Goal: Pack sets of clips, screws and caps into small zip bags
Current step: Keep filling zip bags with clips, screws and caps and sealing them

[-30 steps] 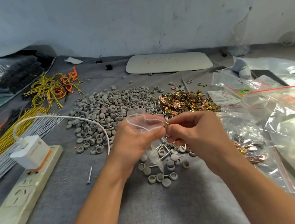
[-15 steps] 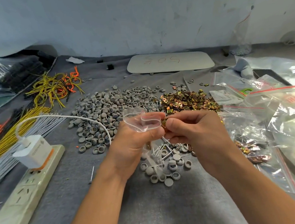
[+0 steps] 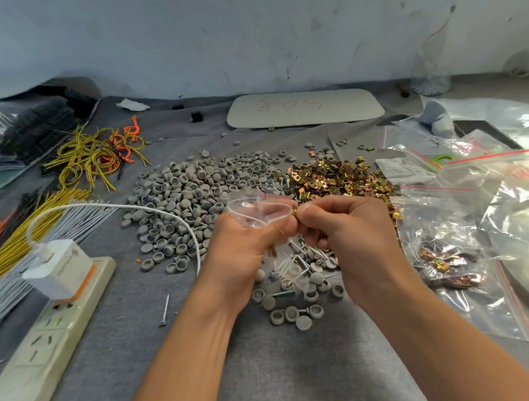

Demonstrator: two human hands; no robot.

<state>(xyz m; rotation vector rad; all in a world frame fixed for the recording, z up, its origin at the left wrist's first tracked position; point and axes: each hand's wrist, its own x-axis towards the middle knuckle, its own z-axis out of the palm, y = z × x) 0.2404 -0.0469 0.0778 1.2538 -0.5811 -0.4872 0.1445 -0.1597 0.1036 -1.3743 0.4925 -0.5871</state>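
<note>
My left hand (image 3: 244,243) grips a small clear zip bag (image 3: 254,210) with its mouth held open above the cloth. Pinched in the fingertips of my right hand (image 3: 347,228) is a gold metal clip (image 3: 294,211), right at the bag's mouth. Behind my hands lie a big heap of grey caps (image 3: 190,193) and a heap of gold clips (image 3: 337,177). Screws (image 3: 302,257) mixed with a few caps lie just under my hands.
A white power strip (image 3: 45,331) with a charger (image 3: 58,270) and cable sits at left, beside yellow, grey and orange wire bundles (image 3: 10,239). Clear zip bags (image 3: 450,249) with packed parts pile up at right. One loose screw (image 3: 165,309) lies on the grey cloth.
Both hands have held together at the bag's mouth, with the clip staying at the opening. The view has shifted slightly.
</note>
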